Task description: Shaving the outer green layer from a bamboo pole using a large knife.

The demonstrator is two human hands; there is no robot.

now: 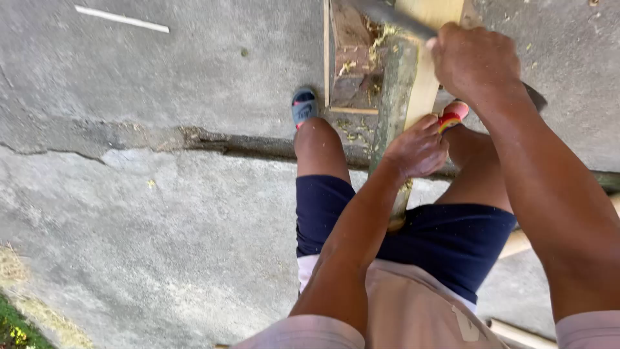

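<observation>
1. Two bare hands work on one long bamboo pole [394, 110], whose long axis runs from between the person's knees away toward the top edge of the view, tilted slightly right as it goes.
2. Nearest, the pole's lower end sits between the thighs, against the dark blue shorts [452, 239]; that end points back toward the person.
3. The left hand [416, 148] is closed around the pole a little above the knees, fingers curled over its pale, split face, with green skin showing on the pole's left side.
4. Further along, the right hand [475, 61] is clenched into a fist around the handle of a dark blade [391, 16]; the blade lies across the pole's pale cut face, slanting up and left toward the top edge.
5. The far part of the pole rests on a wooden block [352, 58], which stands on the concrete ground [161, 194] near the top edge; green and yellow shavings [378, 35] lie on the block and beside the pole.
6. One foot in a grey sandal [303, 106] stands just left of the block; the other foot, in a red-strapped sandal [452, 116], shows just right of the pole.
7. A crack in the concrete [129, 139] crosses from the left edge toward the feet.
</observation>
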